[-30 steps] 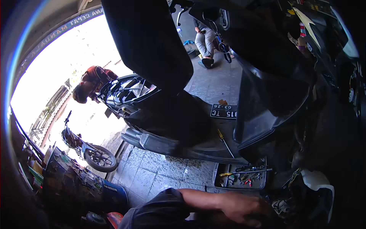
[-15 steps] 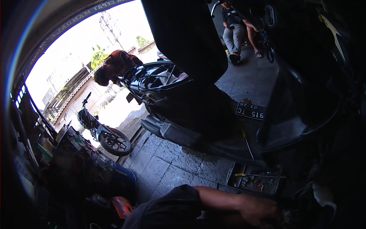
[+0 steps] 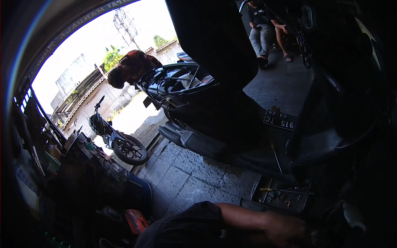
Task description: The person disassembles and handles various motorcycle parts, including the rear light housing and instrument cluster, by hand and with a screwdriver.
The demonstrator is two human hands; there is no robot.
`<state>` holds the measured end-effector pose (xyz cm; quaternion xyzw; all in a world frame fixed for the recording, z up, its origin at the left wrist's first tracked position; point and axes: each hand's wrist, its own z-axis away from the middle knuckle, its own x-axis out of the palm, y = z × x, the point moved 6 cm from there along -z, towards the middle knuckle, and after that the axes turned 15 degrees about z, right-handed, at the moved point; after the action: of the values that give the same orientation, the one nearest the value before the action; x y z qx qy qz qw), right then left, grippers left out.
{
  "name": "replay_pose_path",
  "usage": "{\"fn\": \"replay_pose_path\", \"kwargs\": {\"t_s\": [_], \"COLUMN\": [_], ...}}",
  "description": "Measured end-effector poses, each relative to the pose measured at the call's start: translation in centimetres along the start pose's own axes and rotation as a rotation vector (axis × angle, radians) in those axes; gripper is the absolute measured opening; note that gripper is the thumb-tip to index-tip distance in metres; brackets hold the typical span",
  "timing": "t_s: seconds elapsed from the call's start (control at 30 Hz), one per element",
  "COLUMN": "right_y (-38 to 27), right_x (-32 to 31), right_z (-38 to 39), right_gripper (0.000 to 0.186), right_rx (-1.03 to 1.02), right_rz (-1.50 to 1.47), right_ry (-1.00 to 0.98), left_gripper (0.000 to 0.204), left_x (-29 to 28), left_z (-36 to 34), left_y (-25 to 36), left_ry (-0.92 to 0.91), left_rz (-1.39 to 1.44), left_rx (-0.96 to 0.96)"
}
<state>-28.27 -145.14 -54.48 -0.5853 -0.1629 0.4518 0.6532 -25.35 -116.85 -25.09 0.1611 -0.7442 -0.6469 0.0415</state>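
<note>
My left forearm, in a dark short sleeve, reaches across the bottom of the view toward the right. At its end is my left hand (image 3: 286, 230), back uppermost, in deep shadow beside the dark body of a motorbike. Its fingers fade into the dark, so what they touch or hold is hidden. Just beyond the hand lies a shallow metal tray (image 3: 255, 191) with small loose parts in it. Across the tray rests a yellow-handled screwdriver (image 3: 289, 191). A second long-shafted screwdriver (image 3: 276, 159) leans farther back. My right hand does not show.
A black motorbike part with a licence plate (image 3: 280, 120) fills the right. Behind it, a person bends over a partly stripped motorbike (image 3: 173, 80). Another motorbike (image 3: 126, 146) stands by the doorway. A blue drum (image 3: 140, 188) is at left. Someone sits at the back (image 3: 261, 35).
The whole scene has shifted slightly right and, in its upper part, downward as my head turned. My left hand stays low by the tray, now darker and less distinct.
</note>
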Motion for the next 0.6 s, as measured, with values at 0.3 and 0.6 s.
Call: {"fn": "replay_pose_path", "kwargs": {"t_s": [0.3,0.6], "right_y": [3.7,11.8], "right_x": [-6.4,-6.5], "right_z": [4.5,3.2], "right_gripper": [0.028,0.027], "right_rx": [0.046,0.026], "right_rz": [0.081,-0.292], "right_ry": [0.134,0.263], "left_gripper": [0.046,0.047], "left_x": [-0.5,-1.2], "left_z": [0.6,-0.3], "left_y": [-0.9,-1.0], "left_ry": [-0.059,-0.063], "left_rz": [-0.144,-0.008], "left_rx": [-0.211,-0.218]}}
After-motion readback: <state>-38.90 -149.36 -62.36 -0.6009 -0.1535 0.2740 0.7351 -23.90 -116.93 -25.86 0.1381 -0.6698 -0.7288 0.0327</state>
